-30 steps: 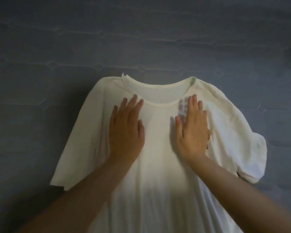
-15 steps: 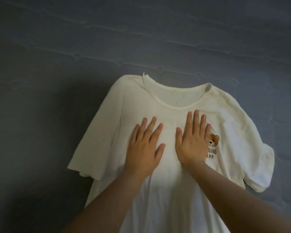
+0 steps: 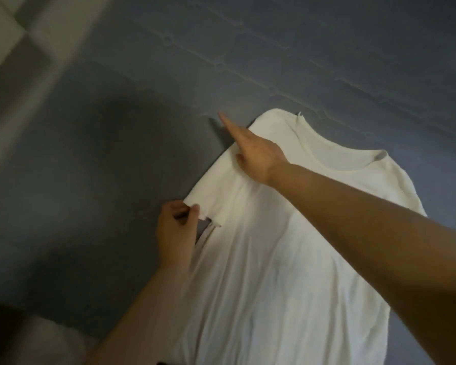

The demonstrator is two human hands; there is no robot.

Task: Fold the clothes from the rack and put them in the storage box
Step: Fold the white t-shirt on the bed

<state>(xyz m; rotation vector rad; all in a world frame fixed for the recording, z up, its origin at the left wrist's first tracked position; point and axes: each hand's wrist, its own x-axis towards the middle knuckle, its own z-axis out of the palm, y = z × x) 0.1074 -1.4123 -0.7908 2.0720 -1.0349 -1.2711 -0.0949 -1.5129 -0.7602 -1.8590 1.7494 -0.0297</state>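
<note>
A white T-shirt (image 3: pixel 269 254) lies spread face up on a grey quilted bedspread (image 3: pixel 116 154), collar toward the far side. My left hand (image 3: pixel 177 227) pinches the hem of the shirt's left sleeve between thumb and fingers. My right hand (image 3: pixel 250 151) reaches across the shirt with straight fingers and rests flat on the left shoulder, its fingertips pointing past the shirt's edge. My right forearm crosses the chest and hides the print there. No storage box or rack is in view.
The grey bedspread runs on all sides of the shirt. A pale floor or wall (image 3: pixel 13 40) shows past the bed's edge at the top left. A blurred pale shape (image 3: pixel 45 341) sits at the bottom left corner.
Both hands left the shirt's chest. My left hand moved to the left sleeve hem and pinched it; my right hand crossed over to the left shoulder. The view swung left.
</note>
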